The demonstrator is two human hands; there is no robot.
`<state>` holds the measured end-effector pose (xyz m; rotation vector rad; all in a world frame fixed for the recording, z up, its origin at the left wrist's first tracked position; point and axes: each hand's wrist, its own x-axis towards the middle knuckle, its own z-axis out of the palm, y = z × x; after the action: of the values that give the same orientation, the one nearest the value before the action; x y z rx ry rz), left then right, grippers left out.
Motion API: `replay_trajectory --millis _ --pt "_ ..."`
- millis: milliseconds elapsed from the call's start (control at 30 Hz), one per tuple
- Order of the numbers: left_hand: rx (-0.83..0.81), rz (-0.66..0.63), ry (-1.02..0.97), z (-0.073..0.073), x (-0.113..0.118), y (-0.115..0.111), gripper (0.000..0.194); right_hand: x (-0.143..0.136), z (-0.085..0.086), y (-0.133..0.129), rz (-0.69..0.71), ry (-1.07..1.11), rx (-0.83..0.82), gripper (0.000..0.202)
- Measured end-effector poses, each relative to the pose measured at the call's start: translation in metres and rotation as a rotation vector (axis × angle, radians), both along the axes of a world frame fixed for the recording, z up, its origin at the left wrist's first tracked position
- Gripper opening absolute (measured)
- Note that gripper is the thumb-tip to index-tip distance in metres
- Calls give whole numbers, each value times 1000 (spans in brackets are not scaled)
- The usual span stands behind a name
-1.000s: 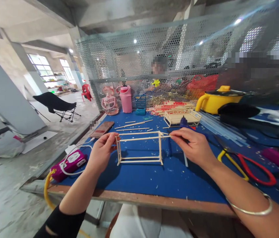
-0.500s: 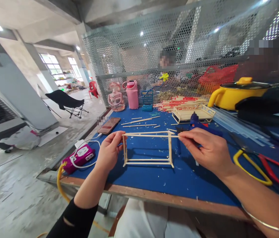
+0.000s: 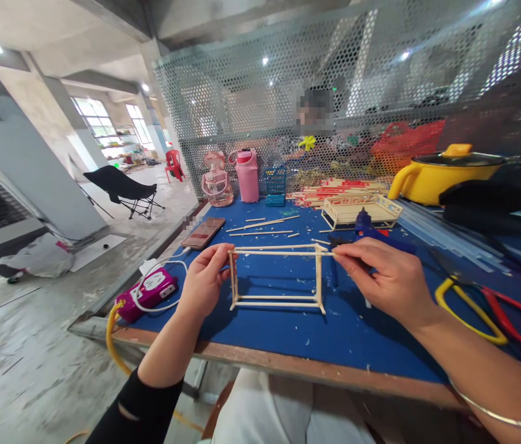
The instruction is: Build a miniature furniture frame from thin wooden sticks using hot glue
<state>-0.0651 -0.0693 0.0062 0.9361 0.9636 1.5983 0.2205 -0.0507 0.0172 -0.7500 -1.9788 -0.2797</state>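
A box-shaped frame of thin pale sticks (image 3: 278,301) stands on the blue table surface (image 3: 269,336). My left hand (image 3: 209,274) pinches its upper left corner between thumb and fingers. Along the top front edge lies a thin stick (image 3: 283,253), its right end sticking out past the corner post. Thumb and fingertips of my right hand (image 3: 380,271) are closed on that end. Behind the frame are loose sticks (image 3: 260,234), and a blue glue gun (image 3: 371,231) lies partly hidden behind my right hand.
Scissors with yellow and red handles (image 3: 473,314) lie right. A purple power strip (image 3: 153,293) and a phone (image 3: 203,234) are left. Farther back stand a pink bottle (image 3: 247,179), a small stick tray (image 3: 359,213) and a yellow pot (image 3: 445,179). A person shows behind the mesh (image 3: 242,111).
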Motion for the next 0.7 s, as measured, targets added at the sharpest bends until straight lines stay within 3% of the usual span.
replay_trajectory --millis 433,700 --pt "111 -6 66 -7 -3 -7 17 0 3 -1 37 83 -78 11" --pt "193 108 214 -16 2 -22 34 1 0 2 40 47 -122 10"
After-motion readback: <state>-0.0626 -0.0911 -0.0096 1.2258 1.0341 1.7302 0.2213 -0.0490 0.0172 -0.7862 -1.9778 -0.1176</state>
